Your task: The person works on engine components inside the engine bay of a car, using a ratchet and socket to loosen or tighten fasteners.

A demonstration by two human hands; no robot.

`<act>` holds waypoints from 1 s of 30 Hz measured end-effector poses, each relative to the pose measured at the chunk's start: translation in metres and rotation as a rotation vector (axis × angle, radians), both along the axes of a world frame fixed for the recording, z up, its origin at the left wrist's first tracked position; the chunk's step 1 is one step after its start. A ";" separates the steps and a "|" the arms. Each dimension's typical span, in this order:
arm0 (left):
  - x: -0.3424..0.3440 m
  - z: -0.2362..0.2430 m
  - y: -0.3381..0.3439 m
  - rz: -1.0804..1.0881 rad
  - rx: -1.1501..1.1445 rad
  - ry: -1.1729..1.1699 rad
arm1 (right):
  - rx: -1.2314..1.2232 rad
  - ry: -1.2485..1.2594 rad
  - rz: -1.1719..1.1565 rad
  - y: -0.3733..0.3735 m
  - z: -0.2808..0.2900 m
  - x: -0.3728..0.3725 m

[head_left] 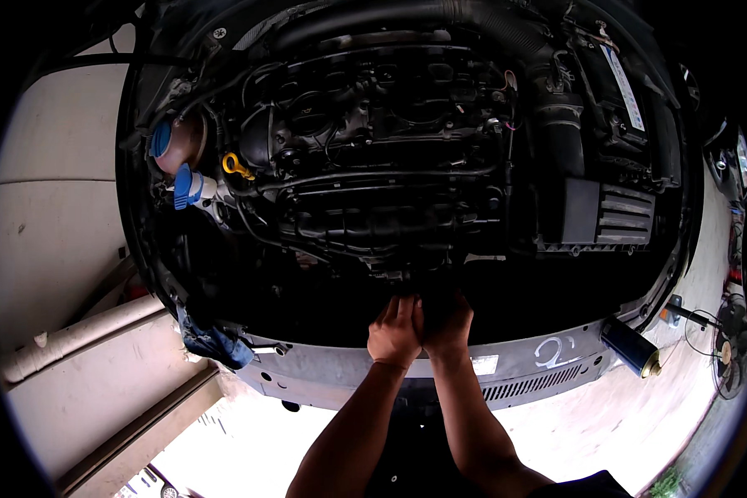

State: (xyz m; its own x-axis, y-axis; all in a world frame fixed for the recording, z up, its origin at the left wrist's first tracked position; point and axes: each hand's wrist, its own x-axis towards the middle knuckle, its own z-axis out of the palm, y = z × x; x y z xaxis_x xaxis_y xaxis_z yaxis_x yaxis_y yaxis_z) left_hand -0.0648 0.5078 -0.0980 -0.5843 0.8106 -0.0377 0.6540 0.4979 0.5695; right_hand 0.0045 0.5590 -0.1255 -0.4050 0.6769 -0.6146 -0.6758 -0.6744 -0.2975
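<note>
Both my hands reach over the grey front crossmember (581, 357) of an open engine bay, just below the black engine (365, 124). My left hand (394, 332) has its fingers bent and close together, their tips in shadow; what they hold, if anything, is hidden. My right hand (448, 328) is right beside it, with its fingers lost in the dark gap in front of the engine, so I cannot tell what it touches.
A yellow dipstick handle (232, 164), blue-capped reservoir (178, 145), black airbox (606, 216) and battery (618, 100) surround the engine. A blue cloth (212, 340) and spray can (631, 349) lie on the front edge. A fan (730, 349) stands at right.
</note>
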 end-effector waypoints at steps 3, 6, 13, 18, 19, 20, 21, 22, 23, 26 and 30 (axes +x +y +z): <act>0.002 -0.001 0.004 -0.036 0.056 0.111 | -0.065 0.487 0.011 0.001 -0.046 0.016; 0.001 -0.003 0.002 -0.031 0.041 0.112 | -0.079 0.538 0.004 0.002 -0.029 0.008; 0.002 0.000 0.005 -0.004 0.029 0.039 | -0.179 0.062 0.023 0.003 -0.026 0.011; -0.001 0.002 0.003 0.005 -0.011 0.064 | -0.241 0.058 -0.063 0.012 0.002 -0.004; -0.001 0.002 0.002 0.003 -0.013 0.059 | -0.293 0.039 -0.066 0.011 0.002 -0.003; -0.001 0.002 0.002 0.002 -0.015 0.055 | -0.293 0.039 -0.061 0.009 -0.003 0.002; -0.002 0.004 0.002 0.009 -0.021 0.066 | -0.273 0.045 -0.009 0.005 -0.014 0.006; 0.000 0.003 0.005 0.005 0.012 0.078 | -0.244 0.039 0.034 0.005 -0.026 0.013; 0.003 0.000 0.006 -0.002 0.044 0.085 | -0.244 0.033 0.030 0.005 -0.039 0.021; 0.001 -0.001 0.004 0.003 0.061 0.086 | -0.080 0.579 0.076 0.004 -0.045 0.021; 0.000 -0.001 0.000 0.013 0.015 0.070 | -0.260 0.059 -0.025 0.009 -0.006 -0.001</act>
